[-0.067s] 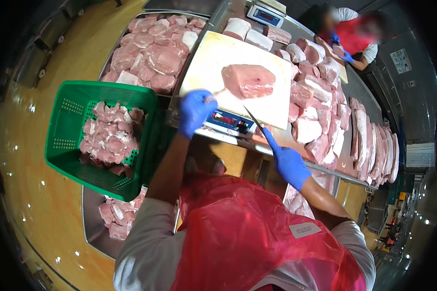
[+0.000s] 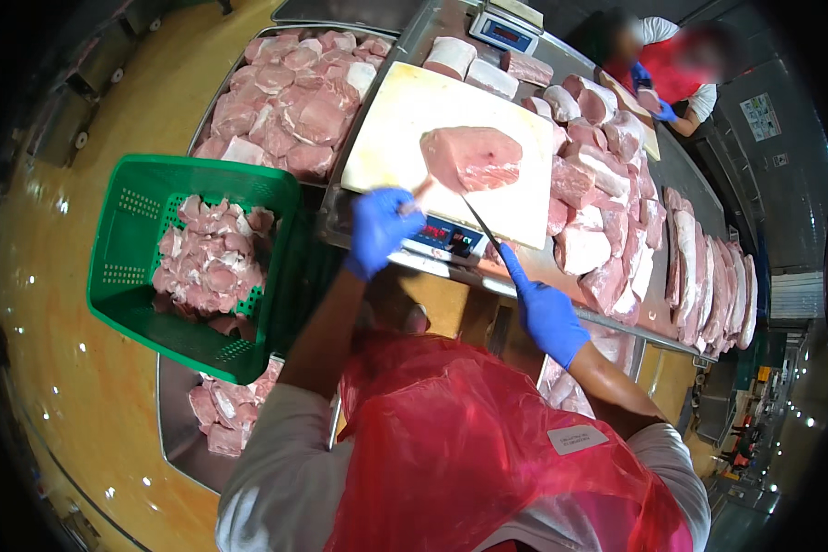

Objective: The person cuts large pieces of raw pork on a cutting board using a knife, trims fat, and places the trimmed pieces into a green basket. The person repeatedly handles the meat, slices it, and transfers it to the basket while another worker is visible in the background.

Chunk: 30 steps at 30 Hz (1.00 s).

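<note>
I see little change from a moment ago: my left hand [image 2: 380, 230] still pinches what seems a meat strip beside the slab [image 2: 472, 158] on the board [image 2: 405, 129]; my right hand [image 2: 545, 313] stays clenched on the knife [image 2: 480, 227] (blade at the slab's edge).

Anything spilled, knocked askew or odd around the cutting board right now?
Nothing stands out. The meat slab lies flat on the cutting board; the right hand holds the knife at its edge, the left hand beside the board. The green basket holds cut pieces.
</note>
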Motion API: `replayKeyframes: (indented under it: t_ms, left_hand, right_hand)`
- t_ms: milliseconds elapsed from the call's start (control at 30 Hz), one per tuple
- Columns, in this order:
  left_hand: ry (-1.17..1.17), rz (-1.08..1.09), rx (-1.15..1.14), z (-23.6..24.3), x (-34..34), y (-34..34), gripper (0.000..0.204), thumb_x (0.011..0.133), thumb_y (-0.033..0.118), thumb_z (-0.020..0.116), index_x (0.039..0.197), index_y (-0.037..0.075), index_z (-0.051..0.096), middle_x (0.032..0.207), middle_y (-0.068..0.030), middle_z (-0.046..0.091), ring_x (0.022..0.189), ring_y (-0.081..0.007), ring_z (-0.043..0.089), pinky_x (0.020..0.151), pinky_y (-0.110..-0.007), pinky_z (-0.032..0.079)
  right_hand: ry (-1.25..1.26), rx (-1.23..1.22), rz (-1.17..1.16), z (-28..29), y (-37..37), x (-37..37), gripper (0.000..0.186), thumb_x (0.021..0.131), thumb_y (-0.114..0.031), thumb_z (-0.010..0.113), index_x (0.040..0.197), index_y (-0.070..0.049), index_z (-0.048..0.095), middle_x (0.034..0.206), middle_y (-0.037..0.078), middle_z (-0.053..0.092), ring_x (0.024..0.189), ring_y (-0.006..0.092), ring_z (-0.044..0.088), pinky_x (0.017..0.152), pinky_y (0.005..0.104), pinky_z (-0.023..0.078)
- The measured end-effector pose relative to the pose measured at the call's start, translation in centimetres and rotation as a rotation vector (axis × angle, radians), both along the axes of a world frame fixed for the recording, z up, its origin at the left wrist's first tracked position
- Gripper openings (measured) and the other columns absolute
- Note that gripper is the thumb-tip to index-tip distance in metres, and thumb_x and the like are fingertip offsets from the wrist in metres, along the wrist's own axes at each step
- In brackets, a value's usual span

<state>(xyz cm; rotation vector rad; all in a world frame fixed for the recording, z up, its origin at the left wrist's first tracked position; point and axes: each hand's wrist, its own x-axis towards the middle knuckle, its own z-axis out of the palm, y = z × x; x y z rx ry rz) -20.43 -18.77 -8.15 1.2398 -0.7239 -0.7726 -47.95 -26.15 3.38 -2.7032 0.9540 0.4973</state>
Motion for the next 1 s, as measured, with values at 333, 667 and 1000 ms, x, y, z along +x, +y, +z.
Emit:
replayKeyframes:
  t_ms: [333,667,1000]
  left_hand:
    - [-0.389,0.042,0.141,1.8,-3.1,1.2,0.014,0.075,0.005,0.077,0.076,0.001,0.063,0.066,-0.0072,0.057,0.062,-0.0171,0.055,0.059,-0.034,0.046]
    - [-0.085,0.430,-0.024,2.0,5.9,0.8,0.013,0.087,0.014,0.069,0.083,0.002,0.066,0.069,-0.0070,0.061,0.064,-0.0205,0.060,0.062,-0.033,0.049]
    - [-0.886,0.835,0.734,-1.3,20.9,23.4,0.025,0.087,0.017,0.067,0.102,-0.004,0.066,0.094,-0.0196,0.070,0.085,-0.0370,0.067,0.082,-0.046,0.054]
  right_hand:
    - [-0.364,0.009,0.066,-2.7,-2.9,10.6,0.083,0.090,-0.005,0.052,0.159,-0.035,0.016,0.090,0.022,0.068,0.075,0.0402,0.068,0.066,0.0491,0.055]
    - [0.070,0.020,0.064,-1.0,-3.0,-0.1,0.088,0.090,0.000,0.050,0.159,-0.038,0.011,0.086,0.025,0.066,0.071,0.0412,0.067,0.065,0.0499,0.054]
    - [-0.753,0.120,-0.161,-3.6,-3.0,-2.6,0.070,0.098,0.002,0.050,0.159,-0.004,0.015,0.154,0.027,0.038,0.144,0.0332,0.036,0.116,0.0373,0.029]
